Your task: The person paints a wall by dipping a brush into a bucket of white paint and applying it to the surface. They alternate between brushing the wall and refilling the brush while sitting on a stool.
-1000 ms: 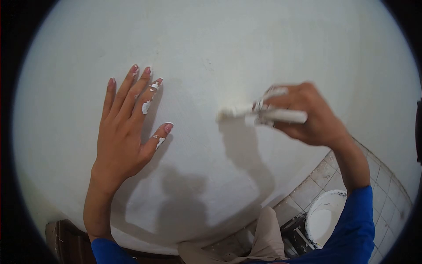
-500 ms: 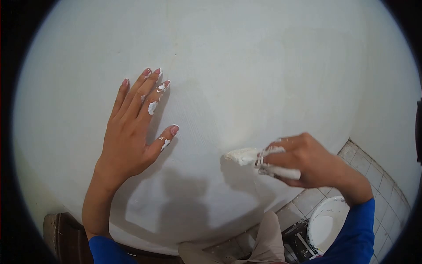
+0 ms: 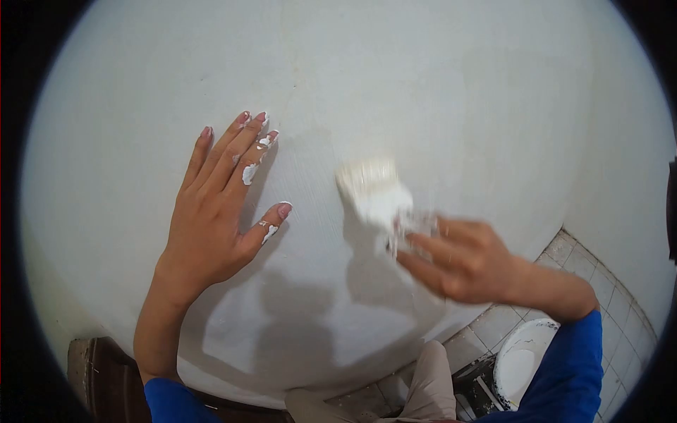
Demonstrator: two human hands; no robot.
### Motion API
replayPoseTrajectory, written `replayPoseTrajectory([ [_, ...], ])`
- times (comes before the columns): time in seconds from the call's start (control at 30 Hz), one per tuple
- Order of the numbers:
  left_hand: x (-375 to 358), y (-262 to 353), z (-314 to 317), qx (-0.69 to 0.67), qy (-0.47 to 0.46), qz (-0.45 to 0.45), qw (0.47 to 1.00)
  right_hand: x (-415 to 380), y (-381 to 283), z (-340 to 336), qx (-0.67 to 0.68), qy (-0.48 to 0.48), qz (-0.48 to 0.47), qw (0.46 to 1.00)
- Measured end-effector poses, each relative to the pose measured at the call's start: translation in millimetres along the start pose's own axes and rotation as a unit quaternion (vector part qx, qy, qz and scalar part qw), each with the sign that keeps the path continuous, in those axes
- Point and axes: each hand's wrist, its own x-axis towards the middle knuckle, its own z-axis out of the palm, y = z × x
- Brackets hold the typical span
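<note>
My left hand (image 3: 211, 204) lies flat on the pale wall (image 3: 409, 92), fingers spread, with white paint on the fingertips and thumb. Nothing is in it. A paintbrush (image 3: 375, 187) is gripped in my right hand (image 3: 462, 261), to the right of the left hand. Its wide bristles are coated in white paint and point up and left, at or close to the wall. The brush's handle is mostly hidden by my fingers, which are slightly blurred and smeared with paint.
A white bucket (image 3: 518, 366) of white paint stands at the lower right, partly behind my right arm, beside a dark object (image 3: 482, 384). Floor tiles (image 3: 493, 323) run along the wall's foot. Dark brown wooden furniture (image 3: 106, 377) is at the lower left.
My right hand has turned the paintbrush so its bristles swing from pointing left to pointing up, higher on the wall. My left hand stays flat in nearly the same spot.
</note>
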Motion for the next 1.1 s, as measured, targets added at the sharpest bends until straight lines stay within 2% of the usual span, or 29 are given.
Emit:
replayPoseTrajectory([
  [0.1,-0.2,2.0,-0.1,0.007,-0.002,-0.002,1.0,-5.5,-5.0,-19.3,0.165,-0.137,0.078,0.974],
  [0.2,1.4,3.4,0.4,0.012,0.002,0.002,1.0,17.5,25.3,-39.2,0.226,-0.163,0.134,0.951],
  [0.27,0.8,2.9,0.1,0.017,0.003,0.003,1.0,38.8,52.1,-52.0,0.103,-0.042,0.114,0.987],
  [0.3,0.5,2.7,-0.2,0.012,0.002,0.005,1.0,49.3,67.5,-56.8,0.079,0.01,0.077,0.994],
  [0.33,0.2,2.1,0.2,0.008,0.004,0.005,1.0,57.1,80.0,-49.3,0.114,0.093,0.087,0.985],
  [0.43,-0.4,1.0,-1.3,0.004,0.002,0.005,1.0,59.4,76.6,-58.0,0.022,0.12,0.099,0.988],
  [0.5,-1.5,1.2,-1.4,0.007,-0.002,0.002,1.0,40.9,61.2,-33.2,0.017,0.102,0.062,0.993],
  [0.57,-2.0,1.1,0.0,0.013,-0.005,0.002,1.0,11.0,24.2,-1.9,-0.045,0.045,0.02,0.998],
  [0.63,-1.3,1.3,0.3,0.014,0.0,0.004,1.0,-7.1,-11.5,-8.5,0.068,-0.104,0.028,0.992],
  [0.67,-1.4,2.0,0.1,0.014,0.0,0.005,1.0,-10.2,-9.4,-11.1,0.148,-0.163,0.064,0.973],
  [0.73,-1.1,3.7,-2.1,0.014,-0.002,0.005,1.0,-15.8,1.5,-17.2,0.303,-0.274,0.135,0.903],
  [0.8,-0.1,4.7,-2.4,0.012,-0.001,0.005,1.0,-20.5,22.4,-15.9,0.206,-0.175,0.124,0.955],
  [0.83,0.3,5.0,-2.1,0.011,0.001,0.004,1.0,-16.5,39.8,-25.6,0.248,-0.149,0.179,0.941],
  [0.87,0.2,6.0,-2.0,0.009,0.002,0.004,1.0,-11.5,52.6,-34.8,0.229,-0.072,0.194,0.951],
  [0.9,0.2,6.4,-1.7,0.01,0.001,0.003,1.0,-8.1,62.8,-40.0,0.203,0.005,0.176,0.963],
  [0.93,16.6,14.6,-0.4,0.014,-0.002,0.004,1.0,-13.2,83.3,-57.0,0.158,-0.001,0.202,0.967],
  [0.97,16.3,14.7,0.6,0.016,-0.003,0.002,1.0,-14.4,92.3,-60.3,0.068,0.07,0.145,0.985],
  [1.03,15.9,13.5,3.6,0.014,0.003,0.004,1.0,-14.8,97.6,-59.5,0.025,0.136,0.212,0.968],
  [1.07,14.7,14.1,5.6,0.014,0.005,0.004,1.0,-20.1,99.8,-54.7,0.026,0.134,0.181,0.974],
  [1.1,14.2,14.8,6.9,0.021,0.004,0.004,1.0,-28.1,95.1,-50.6,0.008,0.052,0.152,0.987],
])
